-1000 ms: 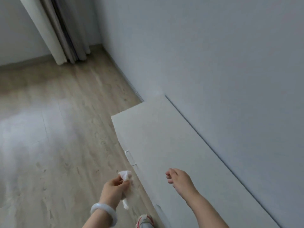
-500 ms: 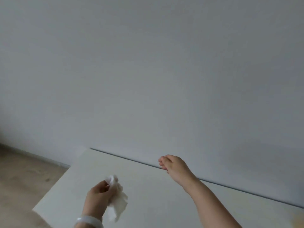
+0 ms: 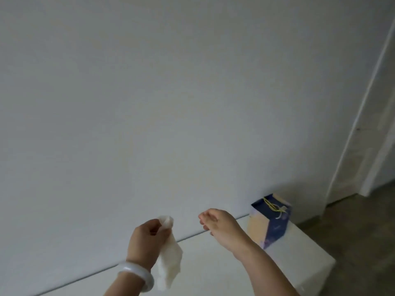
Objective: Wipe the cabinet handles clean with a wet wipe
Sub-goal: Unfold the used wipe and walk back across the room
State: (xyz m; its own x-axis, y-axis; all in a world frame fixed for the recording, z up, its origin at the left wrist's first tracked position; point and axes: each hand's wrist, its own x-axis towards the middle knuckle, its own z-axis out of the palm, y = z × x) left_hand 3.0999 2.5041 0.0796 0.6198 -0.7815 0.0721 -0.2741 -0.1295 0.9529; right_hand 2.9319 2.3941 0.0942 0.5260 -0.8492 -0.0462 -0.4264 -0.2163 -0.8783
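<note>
My left hand (image 3: 147, 238) pinches a crumpled white wet wipe (image 3: 168, 259), which hangs down from its fingers above the low white cabinet (image 3: 213, 263). To its right my right hand (image 3: 218, 225) hovers over the cabinet top with loosely curled fingers and holds nothing. Only the cabinet's flat top shows from this angle. Its front and its handles are out of sight.
A blue and cream paper gift bag (image 3: 270, 218) with yellow cord handles stands on the cabinet's right end, against the grey wall (image 3: 171, 103). A white door frame (image 3: 363, 124) rises at the far right, above dark floor (image 3: 352, 242).
The view has swung from the wooden floor and the cabinet's left end, where a handle showed, to its right end. Both hands have risen above the top; the wipe stays in my left hand.
</note>
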